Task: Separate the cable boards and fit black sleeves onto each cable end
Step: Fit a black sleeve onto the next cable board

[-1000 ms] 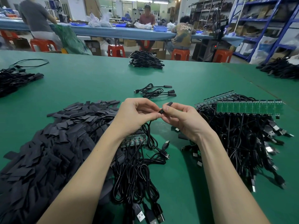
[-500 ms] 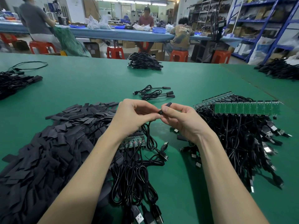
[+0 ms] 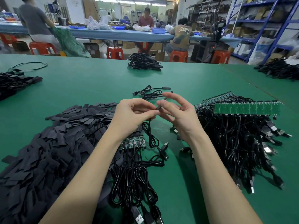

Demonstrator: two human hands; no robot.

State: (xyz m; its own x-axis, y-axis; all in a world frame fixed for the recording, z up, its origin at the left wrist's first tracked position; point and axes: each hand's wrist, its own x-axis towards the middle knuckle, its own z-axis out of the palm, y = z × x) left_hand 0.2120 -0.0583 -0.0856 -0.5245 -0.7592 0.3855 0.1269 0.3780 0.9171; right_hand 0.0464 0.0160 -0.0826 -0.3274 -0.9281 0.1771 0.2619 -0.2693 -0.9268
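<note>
Two hands: meet over the green tabletop [image 3: 90, 81], and every place below is told from the grip where they meet.
Sleeve pile [image 3: 48, 143]: loose black sleeves heaped on the grip's left, reaching toward the person.
Cable heap [image 3: 242, 143]: on the grip's right, its cables still joined to a green board strip [image 3: 246, 108].
Small board strip [image 3: 133, 142]: below the grip under the left wrist, cables trailing from it toward the person.
Finished cables [image 3: 152, 92]: a few lying just beyond the grip.
Left hand [image 3: 132, 115]: pinches the cable [image 3: 151, 136] just under its end, holding it up.
Sleeve [image 3: 158, 107]: on that cable end, sticking out past the left fingertips.
Right hand [image 3: 176, 110]: half a second ago its fingers pinched the sleeve; now they are spread, thumb just beside it, holding nothing.
Meaning: this sleeve looks seated, so this cable probably joins the finished ones beyond the grip.
</note>
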